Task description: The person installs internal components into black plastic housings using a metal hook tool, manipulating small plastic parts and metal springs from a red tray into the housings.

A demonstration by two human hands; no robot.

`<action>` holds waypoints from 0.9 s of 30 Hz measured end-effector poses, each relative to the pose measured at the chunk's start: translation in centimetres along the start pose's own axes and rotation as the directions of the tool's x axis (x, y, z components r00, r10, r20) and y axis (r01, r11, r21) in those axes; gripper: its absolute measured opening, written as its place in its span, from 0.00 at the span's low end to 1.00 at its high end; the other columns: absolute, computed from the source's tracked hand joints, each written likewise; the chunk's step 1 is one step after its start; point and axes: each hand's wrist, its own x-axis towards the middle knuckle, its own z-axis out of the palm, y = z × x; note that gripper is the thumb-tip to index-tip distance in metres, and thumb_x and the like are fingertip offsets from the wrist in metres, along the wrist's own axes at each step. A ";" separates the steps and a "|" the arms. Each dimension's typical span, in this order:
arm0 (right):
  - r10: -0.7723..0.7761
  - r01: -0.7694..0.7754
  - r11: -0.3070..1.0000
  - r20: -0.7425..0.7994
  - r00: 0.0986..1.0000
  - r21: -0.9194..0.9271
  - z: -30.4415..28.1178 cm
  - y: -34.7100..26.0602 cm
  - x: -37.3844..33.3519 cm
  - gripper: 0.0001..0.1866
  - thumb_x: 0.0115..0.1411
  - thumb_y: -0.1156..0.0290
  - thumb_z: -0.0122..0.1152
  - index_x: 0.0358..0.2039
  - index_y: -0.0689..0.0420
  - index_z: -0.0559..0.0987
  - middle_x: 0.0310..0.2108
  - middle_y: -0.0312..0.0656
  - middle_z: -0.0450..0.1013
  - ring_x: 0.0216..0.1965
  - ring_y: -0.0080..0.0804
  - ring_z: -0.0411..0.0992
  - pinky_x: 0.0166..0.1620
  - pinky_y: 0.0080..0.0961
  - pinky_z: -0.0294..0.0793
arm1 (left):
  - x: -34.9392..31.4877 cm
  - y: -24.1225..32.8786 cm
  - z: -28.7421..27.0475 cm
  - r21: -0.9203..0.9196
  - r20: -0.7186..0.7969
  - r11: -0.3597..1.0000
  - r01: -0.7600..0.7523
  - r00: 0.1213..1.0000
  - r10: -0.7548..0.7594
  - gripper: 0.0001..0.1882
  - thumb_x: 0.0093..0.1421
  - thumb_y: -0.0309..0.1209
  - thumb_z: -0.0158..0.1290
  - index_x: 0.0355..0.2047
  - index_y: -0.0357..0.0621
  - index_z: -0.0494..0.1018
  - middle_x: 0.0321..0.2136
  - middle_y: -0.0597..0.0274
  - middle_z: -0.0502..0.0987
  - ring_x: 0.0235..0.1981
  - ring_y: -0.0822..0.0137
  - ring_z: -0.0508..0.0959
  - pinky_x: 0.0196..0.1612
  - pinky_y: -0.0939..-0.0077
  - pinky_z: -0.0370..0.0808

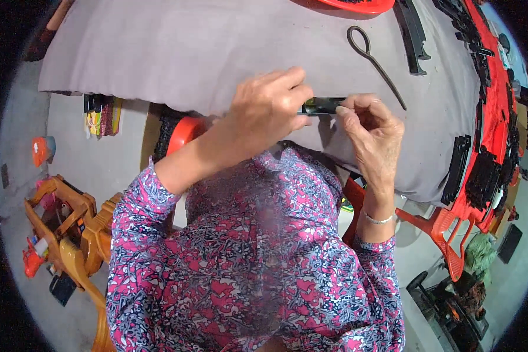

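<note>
Both my hands hold a short, glossy black strip-like piece [322, 106] level above the near part of the grey cloth-covered table [176, 47]. My left hand [271, 107] is closed on its left end, the fingers bent over it. At the right end, my right hand [372, 120] pinches it between thumb and fingers. What lies under the left fingers is hidden. Beyond my right hand, on the cloth, rests a dark metal rod with a looped end [376, 61].
At the far edge stands a red basin [364, 6] with black pieces in it. A long black plastic strip [412, 38] lies right of it. Several black strips [456, 170] are stacked at the right, beside red cloth [498, 117]. A wooden chair [70, 234] stands left, a red plastic chair [443, 232] right.
</note>
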 end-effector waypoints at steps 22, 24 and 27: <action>-0.029 0.008 0.972 -0.087 0.996 -0.233 2.5 0.0 0.3 0.06 0.51 0.75 0.65 0.29 0.62 0.79 0.24 0.43 0.76 0.24 0.29 0.75 0.32 0.25 0.74 | -0.6 -1.0 -0.2 -0.249 0.050 0.963 0.106 0.994 -0.097 0.29 0.42 0.22 0.65 0.49 0.37 0.73 0.34 0.53 0.76 0.35 0.55 0.79 0.39 0.65 0.76; -0.049 0.023 0.960 -0.086 0.995 -0.280 2.5 -0.2 0.4 0.06 0.51 0.75 0.65 0.29 0.61 0.79 0.24 0.43 0.76 0.24 0.30 0.75 0.32 0.26 0.74 | -0.7 -1.0 -0.1 -0.250 0.017 0.963 0.099 0.995 -0.098 0.29 0.42 0.21 0.65 0.48 0.38 0.73 0.35 0.54 0.76 0.34 0.56 0.79 0.40 0.65 0.76; -0.076 0.043 0.937 -0.082 0.994 -0.347 2.4 -0.6 0.5 0.05 0.51 0.76 0.64 0.29 0.61 0.78 0.23 0.44 0.76 0.24 0.32 0.76 0.32 0.28 0.74 | -0.6 -0.9 -0.1 -0.273 0.032 0.956 0.108 0.994 -0.103 0.29 0.42 0.21 0.64 0.49 0.38 0.73 0.35 0.54 0.76 0.33 0.57 0.79 0.39 0.66 0.77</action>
